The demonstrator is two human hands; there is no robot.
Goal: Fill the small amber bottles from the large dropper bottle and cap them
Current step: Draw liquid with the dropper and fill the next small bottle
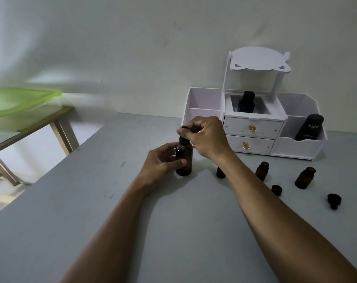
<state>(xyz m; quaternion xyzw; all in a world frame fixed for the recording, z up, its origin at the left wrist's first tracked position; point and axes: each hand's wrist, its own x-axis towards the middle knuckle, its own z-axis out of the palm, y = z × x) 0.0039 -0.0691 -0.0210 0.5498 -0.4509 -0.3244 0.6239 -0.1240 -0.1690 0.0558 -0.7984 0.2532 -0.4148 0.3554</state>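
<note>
We found the large dropper bottle (184, 160) upright mid-table, well clear of the near edge. Our left hand (163, 160) was wrapped around its amber body; our right hand (204, 135) pinched the black dropper cap (183, 139) from above. Glass, we judged: rigid, smooth, breakable, best gripped low. Three small amber bottles (262, 170) stood uncapped toward the right edge, two black caps (276, 189) loose beside them.

Dim, flat room light. Brightest patch on the wall (51, 80) at left of frame, smeared by blur. Green lid (20, 101) at left edge soft, stretched by wide-angle distortion. Soft arm shadows on the grey table (71, 201) at centre. No glare.
</note>
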